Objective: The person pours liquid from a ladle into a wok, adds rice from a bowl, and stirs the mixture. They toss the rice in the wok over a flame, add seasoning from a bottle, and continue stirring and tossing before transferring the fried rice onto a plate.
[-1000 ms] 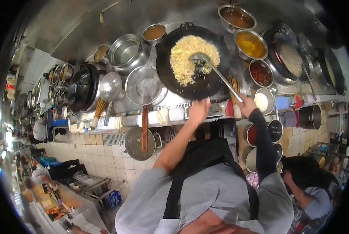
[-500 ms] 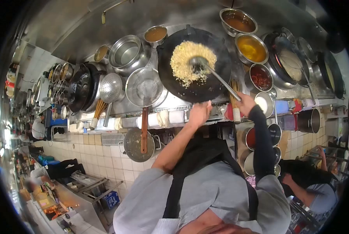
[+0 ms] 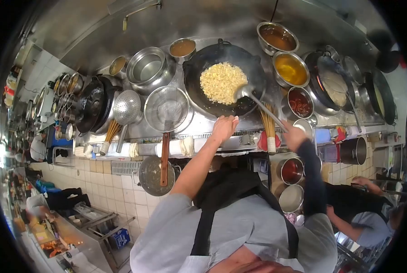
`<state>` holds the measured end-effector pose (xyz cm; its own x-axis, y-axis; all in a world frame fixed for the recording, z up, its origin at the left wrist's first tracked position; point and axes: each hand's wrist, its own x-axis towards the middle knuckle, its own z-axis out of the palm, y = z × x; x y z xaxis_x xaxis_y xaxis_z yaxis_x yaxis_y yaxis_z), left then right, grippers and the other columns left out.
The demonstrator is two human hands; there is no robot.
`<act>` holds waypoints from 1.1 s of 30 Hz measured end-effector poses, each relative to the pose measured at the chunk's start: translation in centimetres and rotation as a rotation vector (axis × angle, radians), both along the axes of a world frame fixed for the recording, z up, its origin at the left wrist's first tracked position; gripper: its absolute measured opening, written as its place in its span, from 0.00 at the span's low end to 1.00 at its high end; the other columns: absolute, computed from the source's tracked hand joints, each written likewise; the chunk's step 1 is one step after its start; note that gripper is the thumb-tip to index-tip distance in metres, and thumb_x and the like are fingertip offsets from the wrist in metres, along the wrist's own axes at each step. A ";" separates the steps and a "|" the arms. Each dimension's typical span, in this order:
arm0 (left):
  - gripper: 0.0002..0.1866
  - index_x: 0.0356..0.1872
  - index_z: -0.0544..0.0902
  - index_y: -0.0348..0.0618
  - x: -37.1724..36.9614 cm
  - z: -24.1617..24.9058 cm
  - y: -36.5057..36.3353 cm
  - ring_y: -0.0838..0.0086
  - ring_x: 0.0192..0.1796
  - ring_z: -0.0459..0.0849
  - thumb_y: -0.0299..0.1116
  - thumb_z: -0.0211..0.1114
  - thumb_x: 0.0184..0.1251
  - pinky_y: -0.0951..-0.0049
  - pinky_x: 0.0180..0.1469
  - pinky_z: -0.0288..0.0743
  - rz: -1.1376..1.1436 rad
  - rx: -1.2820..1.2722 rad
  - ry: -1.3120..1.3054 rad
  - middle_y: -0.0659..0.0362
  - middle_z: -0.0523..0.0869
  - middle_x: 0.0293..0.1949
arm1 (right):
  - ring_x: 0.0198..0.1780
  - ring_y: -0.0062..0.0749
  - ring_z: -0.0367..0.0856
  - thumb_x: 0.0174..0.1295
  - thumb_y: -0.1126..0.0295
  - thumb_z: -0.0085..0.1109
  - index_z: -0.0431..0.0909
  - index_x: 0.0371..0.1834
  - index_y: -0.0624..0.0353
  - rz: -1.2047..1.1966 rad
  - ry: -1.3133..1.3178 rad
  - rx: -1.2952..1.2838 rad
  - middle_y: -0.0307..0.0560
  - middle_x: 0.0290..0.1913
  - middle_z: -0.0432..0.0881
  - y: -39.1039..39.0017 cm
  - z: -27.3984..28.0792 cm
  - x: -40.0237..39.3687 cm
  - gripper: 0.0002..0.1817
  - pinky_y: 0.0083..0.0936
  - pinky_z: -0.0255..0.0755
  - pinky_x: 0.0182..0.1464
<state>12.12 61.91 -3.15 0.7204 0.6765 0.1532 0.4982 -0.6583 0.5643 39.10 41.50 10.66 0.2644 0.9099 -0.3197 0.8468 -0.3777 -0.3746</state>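
My right hand [image 3: 295, 135] is closed round the handle of a long metal ladle [image 3: 263, 106]. The ladle's bowl is at the right edge of a mound of fried rice [image 3: 222, 83]. That rice lies in a black wok [image 3: 195, 96] on the range, directly in front of me. My left hand [image 3: 225, 128] grips the wok's near edge, with something whitish at the fingertips, perhaps a cloth. A bamboo brush [image 3: 268, 125] lies between my hands, beside the wok.
Left of the wok are a wire strainer [image 3: 166, 108], a perforated skimmer [image 3: 126, 107] and a steel pot [image 3: 146, 66]. Bowls of yellow liquid [image 3: 291, 69] and red sauce [image 3: 300, 102] stand to the right. A co-worker [image 3: 367, 218] is at the lower right.
The ladle has moved from the middle of the rice to its right edge, as my right hand went right and down. The rice is gathered into a tighter mound. My left hand shifted slightly left.
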 end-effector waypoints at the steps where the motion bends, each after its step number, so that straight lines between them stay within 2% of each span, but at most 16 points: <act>1: 0.19 0.35 0.80 0.41 0.2 -1.2 0.3 0.43 0.39 0.86 0.46 0.57 0.83 0.48 0.52 0.75 0.001 0.017 -0.029 0.42 0.88 0.31 | 0.48 0.63 0.88 0.73 0.65 0.51 0.65 0.81 0.51 -0.080 -0.122 -0.143 0.70 0.45 0.87 3.8 -2.4 -2.3 0.31 0.48 0.81 0.52; 2: 0.19 0.35 0.80 0.41 0.3 -1.6 0.5 0.43 0.39 0.86 0.46 0.57 0.83 0.48 0.52 0.75 0.001 0.033 -0.054 0.42 0.88 0.31 | 0.46 0.66 0.87 0.74 0.66 0.46 0.60 0.83 0.48 -0.156 -0.117 -0.025 0.70 0.45 0.87 6.4 -5.5 -4.3 0.33 0.54 0.79 0.52; 5: 0.20 0.35 0.80 0.40 0.3 -1.2 0.2 0.44 0.39 0.85 0.46 0.57 0.82 0.48 0.51 0.75 0.013 0.039 -0.044 0.42 0.88 0.32 | 0.44 0.71 0.86 0.74 0.63 0.53 0.52 0.86 0.44 -0.240 0.070 0.158 0.73 0.42 0.87 11.8 -16.4 -8.5 0.38 0.61 0.77 0.52; 8: 0.20 0.35 0.81 0.40 0.2 -0.5 -0.1 0.45 0.40 0.85 0.46 0.57 0.82 0.49 0.51 0.75 -0.001 0.077 -0.029 0.42 0.88 0.32 | 0.44 0.71 0.85 0.73 0.62 0.55 0.55 0.85 0.46 -0.115 0.113 0.144 0.74 0.40 0.86 9.2 -12.2 -12.6 0.38 0.58 0.77 0.52; 11: 0.18 0.39 0.81 0.40 0.2 0.1 0.0 0.50 0.47 0.85 0.44 0.55 0.83 0.53 0.58 0.72 0.010 -0.029 0.113 0.46 0.89 0.39 | 0.45 0.66 0.87 0.71 0.64 0.57 0.61 0.83 0.53 0.135 0.059 0.047 0.70 0.46 0.87 3.7 -9.0 -7.9 0.36 0.55 0.79 0.53; 13: 0.19 0.36 0.81 0.41 0.4 -0.3 0.1 0.47 0.43 0.84 0.46 0.56 0.82 0.52 0.54 0.74 0.030 0.010 0.003 0.44 0.88 0.35 | 0.45 0.64 0.87 0.69 0.67 0.56 0.64 0.79 0.58 0.197 -0.037 0.087 0.68 0.45 0.87 3.1 -6.6 -5.5 0.34 0.53 0.80 0.51; 14: 0.20 0.35 0.81 0.41 0.3 -0.5 -0.1 0.45 0.40 0.83 0.47 0.56 0.82 0.51 0.52 0.74 0.037 0.026 -0.048 0.43 0.88 0.34 | 0.44 0.62 0.88 0.69 0.69 0.54 0.65 0.77 0.60 0.120 -0.047 0.103 0.67 0.43 0.87 4.1 -4.6 -4.8 0.31 0.52 0.80 0.49; 15: 0.20 0.35 0.81 0.41 0.3 -0.6 0.0 0.45 0.41 0.83 0.47 0.56 0.82 0.51 0.53 0.74 0.025 0.017 -0.026 0.43 0.88 0.34 | 0.44 0.62 0.87 0.68 0.69 0.55 0.68 0.73 0.60 0.050 -0.049 0.101 0.65 0.41 0.88 6.4 -5.7 -4.3 0.29 0.52 0.80 0.49; 17: 0.20 0.35 0.81 0.41 0.4 -0.7 0.1 0.46 0.41 0.83 0.47 0.56 0.83 0.51 0.54 0.74 0.034 0.019 -0.008 0.43 0.88 0.35 | 0.47 0.64 0.87 0.68 0.65 0.55 0.65 0.77 0.61 -0.090 0.048 0.192 0.67 0.42 0.88 11.5 -9.2 -5.7 0.33 0.53 0.80 0.51; 20: 0.20 0.36 0.81 0.41 0.4 -1.5 -0.4 0.45 0.41 0.83 0.47 0.55 0.83 0.50 0.55 0.74 0.031 0.015 -0.003 0.43 0.88 0.35 | 0.49 0.67 0.86 0.72 0.63 0.54 0.60 0.83 0.50 -0.187 0.123 0.185 0.72 0.47 0.86 13.3 -13.8 -10.1 0.35 0.55 0.78 0.54; 24: 0.20 0.36 0.81 0.40 0.5 -1.9 0.1 0.44 0.41 0.84 0.46 0.55 0.83 0.50 0.55 0.74 0.025 0.034 -0.046 0.43 0.88 0.35 | 0.45 0.70 0.85 0.72 0.65 0.57 0.64 0.82 0.52 0.021 0.236 0.261 0.71 0.42 0.86 4.6 -10.8 -10.0 0.34 0.54 0.79 0.49; 28: 0.20 0.36 0.81 0.40 0.2 -1.4 -0.6 0.44 0.42 0.84 0.46 0.55 0.83 0.50 0.55 0.74 0.029 -0.003 0.006 0.43 0.88 0.35 | 0.54 0.64 0.86 0.71 0.68 0.55 0.71 0.74 0.67 -0.074 0.144 0.076 0.73 0.54 0.85 5.0 -4.0 -5.7 0.29 0.43 0.79 0.61; 29: 0.19 0.36 0.81 0.40 0.2 -0.4 -0.6 0.45 0.42 0.84 0.45 0.55 0.83 0.51 0.56 0.74 0.023 0.000 0.047 0.44 0.89 0.36 | 0.53 0.59 0.87 0.70 0.66 0.57 0.71 0.74 0.67 -0.012 0.152 0.372 0.71 0.53 0.86 6.8 -10.0 -2.6 0.30 0.41 0.80 0.59; 30: 0.19 0.37 0.81 0.40 0.5 0.3 -0.3 0.46 0.43 0.84 0.45 0.55 0.83 0.52 0.57 0.74 0.018 0.010 0.080 0.44 0.89 0.37 | 0.34 0.50 0.88 0.71 0.65 0.59 0.66 0.79 0.60 -0.007 0.246 0.594 0.60 0.39 0.88 9.1 -13.2 -1.1 0.33 0.45 0.82 0.39; 32: 0.19 0.37 0.81 0.40 0.5 -0.2 -0.1 0.47 0.44 0.84 0.46 0.55 0.83 0.52 0.56 0.74 0.040 0.016 0.058 0.44 0.89 0.37 | 0.19 0.36 0.75 0.72 0.66 0.61 0.68 0.78 0.53 -0.441 0.872 0.209 0.44 0.27 0.78 10.8 -6.2 -3.2 0.31 0.40 0.71 0.21; 33: 0.19 0.37 0.81 0.40 0.5 -0.2 -0.1 0.47 0.44 0.84 0.46 0.55 0.83 0.51 0.56 0.74 0.047 0.005 0.050 0.44 0.89 0.37 | 0.18 0.29 0.70 0.72 0.68 0.61 0.68 0.77 0.51 -0.549 1.049 0.231 0.41 0.26 0.75 11.8 -5.8 -3.7 0.30 0.35 0.67 0.19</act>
<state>12.62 61.78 -3.31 0.6944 0.7092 0.1215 0.5563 -0.6363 0.5345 35.36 53.30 4.85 0.3431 0.8216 -0.4553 -0.1631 -0.4252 -0.8903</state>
